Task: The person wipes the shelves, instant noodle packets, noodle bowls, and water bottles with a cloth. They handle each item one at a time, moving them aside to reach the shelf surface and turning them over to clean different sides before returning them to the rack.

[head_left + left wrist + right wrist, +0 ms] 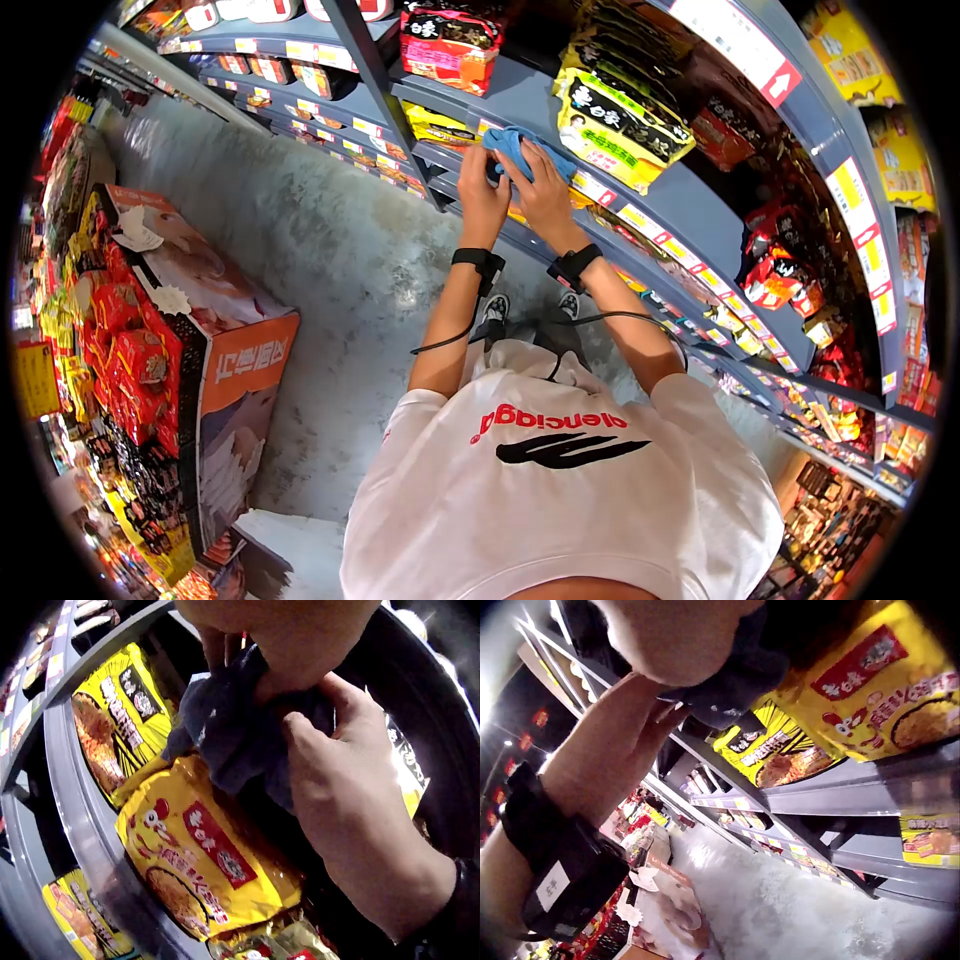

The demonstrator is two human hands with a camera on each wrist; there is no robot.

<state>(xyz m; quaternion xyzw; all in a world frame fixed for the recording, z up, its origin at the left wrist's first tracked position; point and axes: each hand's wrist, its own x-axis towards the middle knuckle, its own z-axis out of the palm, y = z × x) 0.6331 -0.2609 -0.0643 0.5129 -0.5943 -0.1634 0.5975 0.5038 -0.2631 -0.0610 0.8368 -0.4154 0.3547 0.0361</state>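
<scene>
A blue cloth (pixel 508 142) is bunched up between both hands at the front of a shelf, above the price tags. My left hand (pixel 483 195) grips the cloth from its left side. From the right, my right hand (pixel 547 200) holds it, fingers laid over the top. In the left wrist view, the thumb and forefinger of the right hand (pixel 345 780) meet the folds of the cloth (pixel 232 735). Right below the cloth stands a yellow noodle bag (pixel 210 855) with a red label. Another yellow bag (pixel 124 720) with a black label leans beside it.
A green-yellow noodle pack (pixel 620 130) stands on the shelf to the right, with a red pack (pixel 450 50) further left. Grey shelf edges (pixel 700 260) carry price tags. Behind on the left is a display bin (pixel 240 360) heaped with red packets. Grey floor (pixel 330 270) lies between.
</scene>
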